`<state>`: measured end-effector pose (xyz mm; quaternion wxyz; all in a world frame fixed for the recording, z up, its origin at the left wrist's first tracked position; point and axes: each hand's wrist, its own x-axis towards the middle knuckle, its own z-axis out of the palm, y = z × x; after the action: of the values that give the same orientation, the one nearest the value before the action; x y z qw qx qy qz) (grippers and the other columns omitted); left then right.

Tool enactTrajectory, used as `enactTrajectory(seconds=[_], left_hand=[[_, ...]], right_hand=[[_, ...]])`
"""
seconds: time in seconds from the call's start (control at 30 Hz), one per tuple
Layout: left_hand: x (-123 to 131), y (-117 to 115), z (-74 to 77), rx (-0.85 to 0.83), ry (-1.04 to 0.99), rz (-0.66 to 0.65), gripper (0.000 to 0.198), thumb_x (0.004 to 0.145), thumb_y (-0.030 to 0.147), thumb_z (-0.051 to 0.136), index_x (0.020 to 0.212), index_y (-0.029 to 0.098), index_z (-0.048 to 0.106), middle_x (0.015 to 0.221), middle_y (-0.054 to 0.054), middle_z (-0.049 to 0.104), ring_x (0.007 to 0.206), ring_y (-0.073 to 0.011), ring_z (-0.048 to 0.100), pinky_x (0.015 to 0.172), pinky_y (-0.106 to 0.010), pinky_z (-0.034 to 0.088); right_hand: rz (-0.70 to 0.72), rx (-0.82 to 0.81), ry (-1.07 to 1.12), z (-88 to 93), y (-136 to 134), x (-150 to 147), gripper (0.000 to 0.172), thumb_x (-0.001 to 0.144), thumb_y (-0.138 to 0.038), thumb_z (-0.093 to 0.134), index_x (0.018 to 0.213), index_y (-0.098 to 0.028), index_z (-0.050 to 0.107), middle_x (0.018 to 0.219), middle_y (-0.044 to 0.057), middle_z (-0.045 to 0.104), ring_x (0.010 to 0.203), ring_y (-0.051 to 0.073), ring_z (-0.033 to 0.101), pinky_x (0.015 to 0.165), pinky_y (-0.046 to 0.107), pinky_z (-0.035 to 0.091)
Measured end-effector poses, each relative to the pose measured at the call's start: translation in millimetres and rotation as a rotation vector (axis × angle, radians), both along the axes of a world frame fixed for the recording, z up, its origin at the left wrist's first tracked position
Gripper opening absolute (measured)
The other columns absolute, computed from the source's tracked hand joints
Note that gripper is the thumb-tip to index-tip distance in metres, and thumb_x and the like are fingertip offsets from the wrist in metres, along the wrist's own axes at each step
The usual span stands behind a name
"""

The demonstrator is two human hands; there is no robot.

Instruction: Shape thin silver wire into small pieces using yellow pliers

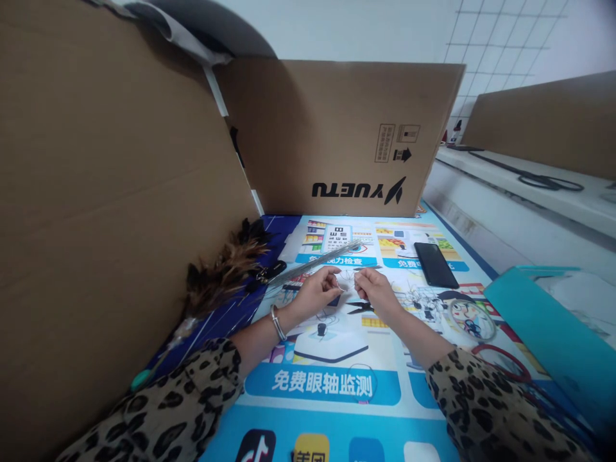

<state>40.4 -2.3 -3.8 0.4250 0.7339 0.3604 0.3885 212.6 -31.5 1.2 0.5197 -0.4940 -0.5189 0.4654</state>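
My left hand (316,294) is closed in a pinch on a thin pale wire (341,287), whose end sticks out towards the right. Close beside it, my right hand (378,292) has its thumb and fingers pressed together; whatever lies between them is too small to tell. Just below the hands, pliers with dark jaws (360,308) lie on the printed mat (332,410), their handles partly hidden by my right hand. Behind my left hand stretches a bundle of thin straight silvery wires (317,262). A small black piece (322,329) lies nearer to me.
Brown feathers (226,260) lean along the left cardboard wall. Upright cardboard (337,128) stands at the back. To the right are a black phone (436,264), tangled dark bits (423,301), a round clear dish (471,319), a red ring (503,359) and a teal box (543,340).
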Motion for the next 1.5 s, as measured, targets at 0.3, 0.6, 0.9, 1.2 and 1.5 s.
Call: enactTrajectory(seconds=[0.3, 0.6, 0.9, 1.2, 1.5], left_hand=[[-1.0, -0.5, 0.7, 0.083, 0.049, 0.013, 0.035, 0.073, 0.016, 0.054, 0.108, 0.016, 0.048, 0.077, -0.001, 0.054, 0.067, -0.0102, 0.051, 0.06, -0.021, 0.041], [-1.9, -1.4, 3.8, 0.158, 0.107, 0.043, 0.034, 0.074, 0.015, 0.052, 0.107, 0.017, 0.05, 0.08, -0.001, 0.056, 0.07, -0.0111, 0.052, 0.062, -0.023, 0.042], [-2.8, -0.9, 2.4, 0.173, 0.097, 0.039, 0.033, 0.075, 0.015, 0.051, 0.108, 0.018, 0.05, 0.081, -0.001, 0.056, 0.072, -0.0115, 0.053, 0.064, -0.023, 0.043], [-1.8, -0.7, 1.2, 0.141, 0.09, 0.015, 0.036, 0.075, 0.016, 0.052, 0.11, 0.018, 0.048, 0.082, -0.002, 0.056, 0.072, -0.0119, 0.053, 0.062, -0.023, 0.043], [-3.0, -1.7, 3.4, 0.148, 0.115, 0.025, 0.038, 0.075, 0.019, 0.053, 0.112, 0.018, 0.047, 0.084, -0.002, 0.057, 0.073, -0.0124, 0.054, 0.063, -0.023, 0.043]], right_hand=[[0.002, 0.001, -0.005, -0.2, -0.1, -0.2, 0.026, 0.075, -0.044, 0.051, 0.071, -0.018, 0.051, 0.059, -0.003, 0.053, 0.043, 0.006, 0.041, 0.043, 0.02, 0.031], [0.001, -0.003, -0.001, -0.7, 0.0, 0.2, 0.025, 0.076, -0.043, 0.051, 0.07, -0.019, 0.049, 0.058, -0.004, 0.052, 0.044, 0.006, 0.041, 0.043, 0.019, 0.031], [0.0, 0.004, 0.017, 0.9, -0.8, -0.6, 0.024, 0.076, -0.042, 0.052, 0.069, -0.019, 0.048, 0.056, -0.004, 0.051, 0.043, 0.006, 0.04, 0.043, 0.019, 0.03], [-0.013, -0.003, -0.014, 1.7, -1.2, -0.9, 0.025, 0.075, -0.043, 0.052, 0.07, -0.019, 0.049, 0.057, -0.004, 0.052, 0.043, 0.006, 0.041, 0.043, 0.019, 0.031], [-0.022, 0.008, -0.05, -0.8, 0.6, -0.7, 0.025, 0.077, -0.043, 0.05, 0.072, -0.019, 0.05, 0.059, -0.004, 0.051, 0.045, 0.006, 0.042, 0.045, 0.02, 0.033]])
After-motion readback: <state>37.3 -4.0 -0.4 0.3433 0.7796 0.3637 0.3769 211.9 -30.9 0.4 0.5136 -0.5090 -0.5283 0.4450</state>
